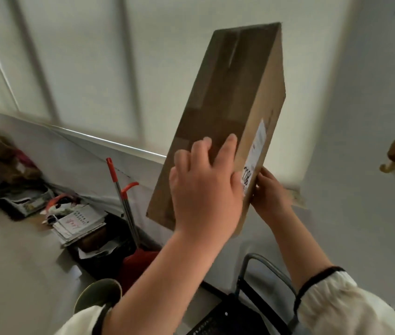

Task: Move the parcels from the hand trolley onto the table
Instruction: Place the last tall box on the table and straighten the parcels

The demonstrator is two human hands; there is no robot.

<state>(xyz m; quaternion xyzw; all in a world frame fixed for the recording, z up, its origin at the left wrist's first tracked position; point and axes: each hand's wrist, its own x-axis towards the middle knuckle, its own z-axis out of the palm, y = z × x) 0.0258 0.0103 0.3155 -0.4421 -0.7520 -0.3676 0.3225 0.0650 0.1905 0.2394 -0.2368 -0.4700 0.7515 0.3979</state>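
At nine o'clock lies a smooth white table (10,250) with stacked papers (78,223). At centre, a long matte cardboard parcel (227,105) tilts in mid-air. The left hand (203,189) clasps its taped face, fingers bent. The right hand (269,192) grips the edge beside a white label (255,148) whose writing is blurred. A steel-tube trolley (235,308) stands at six o'clock.

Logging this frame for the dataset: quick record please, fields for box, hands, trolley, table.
box: long cardboard, tilted, in the air, label on its narrow side
left hand: grips broad face near lower end
right hand: holds right edge by the label
trolley: below the hands, partly in view
table: at left, papers on it; box not yet there
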